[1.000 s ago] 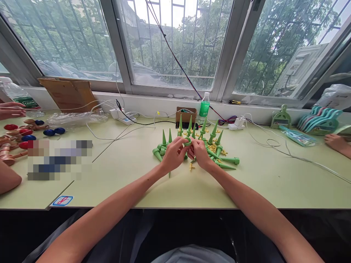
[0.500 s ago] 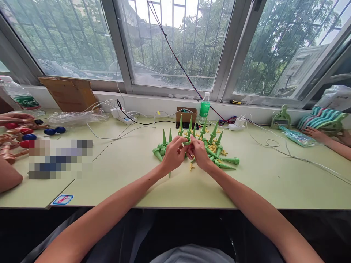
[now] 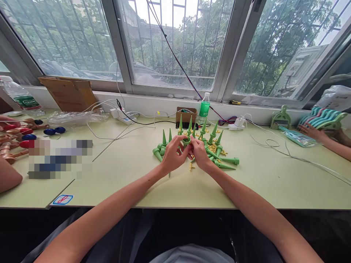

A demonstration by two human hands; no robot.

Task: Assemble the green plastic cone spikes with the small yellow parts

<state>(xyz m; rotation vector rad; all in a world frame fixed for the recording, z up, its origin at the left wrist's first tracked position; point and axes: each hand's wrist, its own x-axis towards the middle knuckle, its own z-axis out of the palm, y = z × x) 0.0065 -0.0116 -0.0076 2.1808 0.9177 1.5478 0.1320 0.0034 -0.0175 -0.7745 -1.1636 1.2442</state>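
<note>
— What are the hands doing?

— The left hand [image 3: 174, 154] is pinching a green cup-shaped piece [image 3: 187, 141], its open mouth facing up, in front of the standing pieces. The right hand [image 3: 200, 152] is bunching its fingertips against the cup's right side; I can't tell whether anything small is sitting between them.

— And how far along is it looking?

— Partway, I'd judge. Beyond the hands, several green spikes [image 3: 212, 134] are standing point up, with bits of yellow showing low on some, so those are looking finished to me.

— What's remaining?

— On the right, other long spikes [image 3: 231, 160] are lying on the table [image 3: 123, 182], and loose yellow fittings [image 3: 213, 147] are lying heaped among the green. One yellow piece [image 3: 191, 167] is resting alone on the near side. I'm counting those as left to do.

— And the far-left group?

— More green parts [image 3: 157, 154] are clustering there, but the left hand is partly hiding them, so I'm not judging.
</note>
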